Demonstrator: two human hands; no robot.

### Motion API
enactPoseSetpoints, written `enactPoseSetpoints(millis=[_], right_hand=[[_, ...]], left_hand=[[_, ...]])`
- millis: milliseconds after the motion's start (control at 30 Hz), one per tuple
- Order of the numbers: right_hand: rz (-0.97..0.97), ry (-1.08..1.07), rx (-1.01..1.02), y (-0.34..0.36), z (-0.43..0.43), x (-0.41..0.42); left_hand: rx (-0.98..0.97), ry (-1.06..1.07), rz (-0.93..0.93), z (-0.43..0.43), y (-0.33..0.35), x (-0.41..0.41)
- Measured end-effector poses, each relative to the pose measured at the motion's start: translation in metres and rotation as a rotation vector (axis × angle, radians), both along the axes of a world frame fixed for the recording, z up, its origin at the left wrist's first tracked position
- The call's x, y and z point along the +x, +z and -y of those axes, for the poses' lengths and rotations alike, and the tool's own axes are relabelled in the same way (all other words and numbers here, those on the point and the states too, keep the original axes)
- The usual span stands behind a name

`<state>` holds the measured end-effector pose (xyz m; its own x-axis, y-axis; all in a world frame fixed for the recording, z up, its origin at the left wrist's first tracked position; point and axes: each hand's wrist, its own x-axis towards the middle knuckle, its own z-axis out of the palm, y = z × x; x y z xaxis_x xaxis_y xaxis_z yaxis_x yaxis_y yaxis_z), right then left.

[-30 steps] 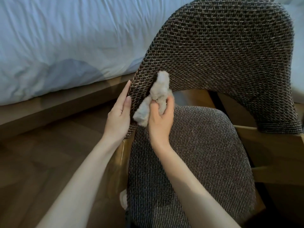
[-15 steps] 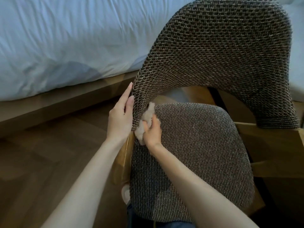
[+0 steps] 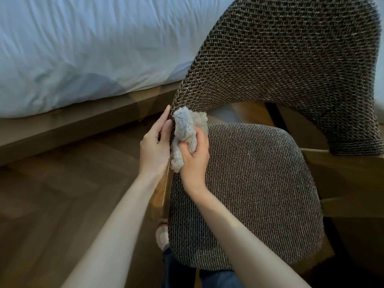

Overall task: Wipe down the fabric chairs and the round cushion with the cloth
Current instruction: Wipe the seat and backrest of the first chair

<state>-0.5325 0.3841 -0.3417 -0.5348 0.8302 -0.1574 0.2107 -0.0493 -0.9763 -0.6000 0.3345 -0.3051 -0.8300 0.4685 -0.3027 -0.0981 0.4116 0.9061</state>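
Bracing backrest (image 3: 291, 65) edge from outside with left hand (image 3: 154, 148), fingers (image 3: 164, 121) straight, released; pressing bunched cloth (image 3: 184, 132) to inner face with right hand (image 3: 195, 156), clenched round it. Counter-support for wiping, likely.

Brown wood-plank floor (image 3: 52, 194), bed (image 3: 83, 48) with rumpled white bedding (bluish in shade), low wooden base (image 3: 72, 123)

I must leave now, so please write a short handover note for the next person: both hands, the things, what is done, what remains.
Left hand: fingers straight, bracing the outer edge of the backrest.
Right hand: grips the bunched cloth, pressed on the inner side of that edge, above the seat.
Done: cannot tell which parts are wiped.
To do: finish backrest and seat; round cushion and other chairs, not in view.
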Motion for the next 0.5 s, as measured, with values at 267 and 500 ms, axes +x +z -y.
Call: enactPoseSetpoints(millis=[267,500], right_hand=[[0.341,0.057,-0.25,-0.046,-0.011,0.008],[0.287,-0.131,-0.025,-0.005,-0.044,0.021]], left_hand=[[-0.031,-0.003,-0.063,-0.001,0.004,0.003],[-0.127,0.068,-0.142,-0.005,0.01,0.011]])
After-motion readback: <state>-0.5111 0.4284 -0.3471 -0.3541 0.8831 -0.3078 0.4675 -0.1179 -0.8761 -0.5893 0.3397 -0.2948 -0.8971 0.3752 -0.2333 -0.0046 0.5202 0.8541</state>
